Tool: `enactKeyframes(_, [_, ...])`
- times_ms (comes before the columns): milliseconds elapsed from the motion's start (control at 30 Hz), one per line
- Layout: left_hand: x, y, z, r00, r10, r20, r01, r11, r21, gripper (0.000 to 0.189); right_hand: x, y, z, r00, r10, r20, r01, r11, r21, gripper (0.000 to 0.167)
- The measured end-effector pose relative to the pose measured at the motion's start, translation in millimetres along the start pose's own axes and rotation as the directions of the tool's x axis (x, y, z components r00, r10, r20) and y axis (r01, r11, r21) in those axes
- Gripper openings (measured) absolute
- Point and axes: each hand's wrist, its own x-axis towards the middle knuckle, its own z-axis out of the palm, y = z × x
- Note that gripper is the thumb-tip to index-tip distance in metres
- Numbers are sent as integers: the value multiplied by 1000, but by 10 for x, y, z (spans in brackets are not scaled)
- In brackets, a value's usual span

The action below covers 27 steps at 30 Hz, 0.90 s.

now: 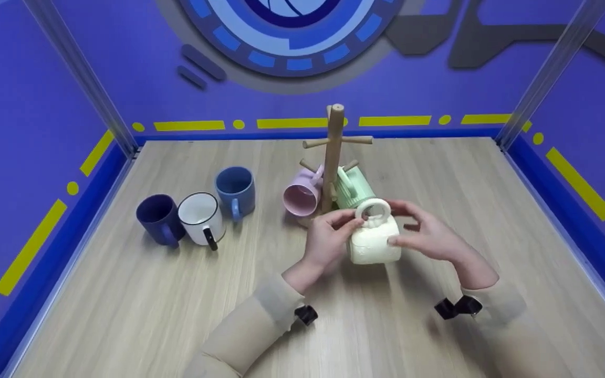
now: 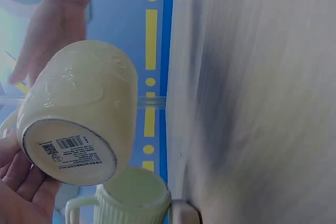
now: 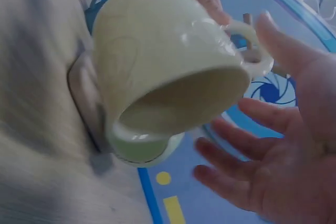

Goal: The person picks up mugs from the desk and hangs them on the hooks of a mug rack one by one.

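A cream mug (image 1: pixel 375 248) with a raised pattern is held on its side above the table, its ring handle (image 1: pixel 374 201) pointing up. My left hand (image 1: pixel 326 239) grips it near the handle, with fingers curled by the base. A printed label (image 2: pixel 73 150) shows on the mug's underside in the left wrist view. At the mouth side, my right hand (image 1: pixel 434 233) has its fingers spread around the mug without gripping it; the right wrist view shows its fingers (image 3: pixel 252 135) apart below the handle. Just behind hangs a green ribbed mug (image 1: pixel 357 186) on a wooden mug tree (image 1: pixel 334 142).
A pink mug (image 1: pixel 302 198) hangs on the tree's left side, and upper pegs (image 1: pixel 357 140) stick out bare. To the left stand a dark blue mug (image 1: pixel 158 220), a white mug (image 1: pixel 200 218) with a black handle, and a blue mug (image 1: pixel 236 190). Blue panels (image 1: pixel 34 131) enclose the table.
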Motion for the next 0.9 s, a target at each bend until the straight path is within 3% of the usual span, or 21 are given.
enactKeyframes(67, [-10,-22,-60,1000,-9,-19,8,1000,-26,21,4,64,56,994,8,108,-9,1000,12,82])
enactKeyframes(167, [-21,-66,-140,998,-47,-44,44,997,-62,21,38,129,157,986,27,167,-33,999,33,89])
enactKeyframes(333, [-2,-150,-257,987,-123,-103,114,989,-94,21,159,159,320,991,93,94,-98,994,50,82])
enactKeyframes(467, [50,-203,-319,979,-150,-139,137,985,-101,21,239,150,416,986,159,53,-165,979,122,77])
enactKeyframes(733, [124,-269,-392,965,-152,-211,153,988,-14,21,365,158,517,968,242,61,-249,942,225,76])
enactKeyframes(900, [116,-275,-435,967,-142,-211,156,986,52,23,422,172,590,960,274,53,-279,926,256,78])
